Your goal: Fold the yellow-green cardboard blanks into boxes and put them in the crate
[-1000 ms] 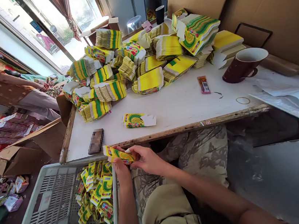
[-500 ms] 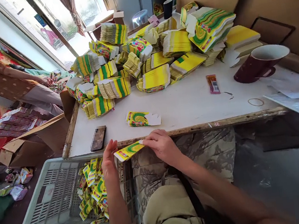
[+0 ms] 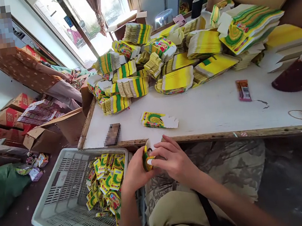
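Between my hands, just in front of the table edge, is a small yellow-green carton [image 3: 146,157], partly covered by my fingers. My left hand [image 3: 136,172] is wrapped round its left side. My right hand [image 3: 172,160] pinches its right side, at the end with white flaps. On the table beyond lies a flattened yellow carton [image 3: 154,120] with white flaps pointing right. Below and left of my hands, a grey plastic crate [image 3: 58,173] holds several folded yellow cartons [image 3: 107,181].
Bundled flat cartons [image 3: 174,78] are heaped across the back of the white table [image 3: 209,116]. A phone [image 3: 112,134] lies near the front edge. A pink sachet [image 3: 243,90], rubber band and maroon mug [image 3: 296,73] are to the right. Another person [image 3: 28,66] stands at left near cardboard boxes.
My left hand has closed round the carton, which has turned from lying flat to a more upright angle. My right hand still grips it. The camera view has shifted left.
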Available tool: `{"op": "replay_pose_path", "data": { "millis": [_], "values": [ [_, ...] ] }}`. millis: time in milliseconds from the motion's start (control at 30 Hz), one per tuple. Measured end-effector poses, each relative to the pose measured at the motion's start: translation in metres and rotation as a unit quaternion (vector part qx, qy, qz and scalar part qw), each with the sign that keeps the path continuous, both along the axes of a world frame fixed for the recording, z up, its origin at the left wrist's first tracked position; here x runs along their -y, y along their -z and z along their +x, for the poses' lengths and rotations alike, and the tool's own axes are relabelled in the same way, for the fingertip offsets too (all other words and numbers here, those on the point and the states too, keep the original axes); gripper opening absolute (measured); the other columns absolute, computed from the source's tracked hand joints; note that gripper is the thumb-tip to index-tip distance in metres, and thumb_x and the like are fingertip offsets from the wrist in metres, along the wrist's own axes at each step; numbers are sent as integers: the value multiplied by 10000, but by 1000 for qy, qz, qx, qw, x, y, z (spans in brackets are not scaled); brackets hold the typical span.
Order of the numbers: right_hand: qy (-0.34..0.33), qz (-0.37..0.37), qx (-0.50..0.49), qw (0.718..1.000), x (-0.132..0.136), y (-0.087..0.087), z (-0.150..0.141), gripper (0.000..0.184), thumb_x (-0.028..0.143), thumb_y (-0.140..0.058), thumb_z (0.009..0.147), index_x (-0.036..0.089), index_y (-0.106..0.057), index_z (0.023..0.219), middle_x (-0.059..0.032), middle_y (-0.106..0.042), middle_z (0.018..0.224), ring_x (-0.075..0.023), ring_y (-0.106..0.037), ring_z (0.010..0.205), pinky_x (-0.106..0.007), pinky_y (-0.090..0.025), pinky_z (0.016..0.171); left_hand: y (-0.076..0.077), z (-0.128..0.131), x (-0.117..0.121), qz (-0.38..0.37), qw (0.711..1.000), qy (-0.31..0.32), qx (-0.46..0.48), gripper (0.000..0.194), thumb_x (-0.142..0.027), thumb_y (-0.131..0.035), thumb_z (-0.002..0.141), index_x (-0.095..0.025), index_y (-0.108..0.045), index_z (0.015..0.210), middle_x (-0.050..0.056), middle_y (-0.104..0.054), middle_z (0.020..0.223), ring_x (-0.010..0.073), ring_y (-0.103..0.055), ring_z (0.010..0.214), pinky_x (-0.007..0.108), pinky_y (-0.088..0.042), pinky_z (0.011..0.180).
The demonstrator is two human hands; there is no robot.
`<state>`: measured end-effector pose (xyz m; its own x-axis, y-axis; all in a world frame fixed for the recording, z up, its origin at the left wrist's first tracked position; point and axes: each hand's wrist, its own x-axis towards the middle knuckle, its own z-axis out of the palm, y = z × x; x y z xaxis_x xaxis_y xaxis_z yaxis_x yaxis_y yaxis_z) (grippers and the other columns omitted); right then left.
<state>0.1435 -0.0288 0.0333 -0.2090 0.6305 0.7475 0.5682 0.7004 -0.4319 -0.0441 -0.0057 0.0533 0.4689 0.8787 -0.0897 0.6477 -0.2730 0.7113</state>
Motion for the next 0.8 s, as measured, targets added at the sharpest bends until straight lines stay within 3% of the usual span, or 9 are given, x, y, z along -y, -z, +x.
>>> {"op": "replay_pose_path", "data": {
  "millis": [100,200,267,367,467,533,600,700,800],
  "values": [
    [54,-31,-142,988,1,5,-7,338,210,-620,892,273,-580,1222,-79,-587,1275,-264,-454,1298,-489,-357,1137,9,13,1,10,994,-72,78,554,-266,-747,709,-204,-449,1172,29,-640,1025,196,-626,902,310,-515,788],
    [79,-161,-319,930,-3,11,-9,639,364,-657,868,261,-390,1439,-131,-425,1478,-311,-376,1389,-546,-336,1140,14,19,4,49,988,-113,89,549,-303,-781,671,-209,-433,1084,-8,-622,899,164,-608,776,264,-498,683],
    [-30,-325,-401,856,-8,12,-9,590,448,-616,882,245,-450,1410,-129,-517,1419,-308,-481,1318,-536,-376,1112,17,20,5,82,988,-105,81,573,-301,-777,678,-211,-421,1119,0,-628,911,166,-618,771,267,-502,679],
    [-206,-515,-468,688,-14,13,-10,498,515,-659,829,227,-632,1234,-101,-679,1228,-304,-604,1186,-496,-456,1044,21,21,5,146,985,-53,73,705,-272,-742,723,-221,-349,1306,64,-621,1086,198,-640,900,308,-524,763],
    [-245,-556,-501,616,-15,16,-10,519,503,-756,750,252,-667,1195,-71,-694,1227,-293,-593,1219,-478,-437,1075,28,21,4,184,979,18,91,754,-235,-712,755,-250,-300,1386,96,-552,1192,219,-608,1034,337,-520,838],
    [-247,-554,-503,616,-14,21,-11,585,539,-743,760,264,-627,1263,-74,-655,1306,-283,-567,1262,-479,-404,1109,31,22,4,184,976,39,109,675,-199,-703,745,-260,-359,1322,78,-537,1154,217,-591,1042,337,-514,842],
    [-242,-536,-484,648,-11,26,-11,662,612,-678,790,256,-573,1338,-97,-598,1386,-288,-534,1305,-490,-374,1135,32,23,5,165,978,36,118,585,-168,-693,721,-258,-399,1219,56,-541,1114,205,-592,1000,328,-508,820],
    [-198,-456,-398,771,-6,29,-11,706,583,-633,839,241,-477,1436,-122,-509,1474,-296,-475,1362,-498,-336,1163,30,23,6,115,989,12,92,572,-137,-669,684,-252,-372,1159,27,-557,1039,166,-597,815,287,-493,697],
    [-163,-339,-247,893,-2,29,-11,571,283,-577,917,264,-435,1470,-94,-422,1541,-258,-434,1400,-456,-354,1166,29,25,7,91,991,-17,92,703,-147,-662,674,-239,-273,1253,29,-557,1012,163,-601,755,284,-494,653]
  ]
}}
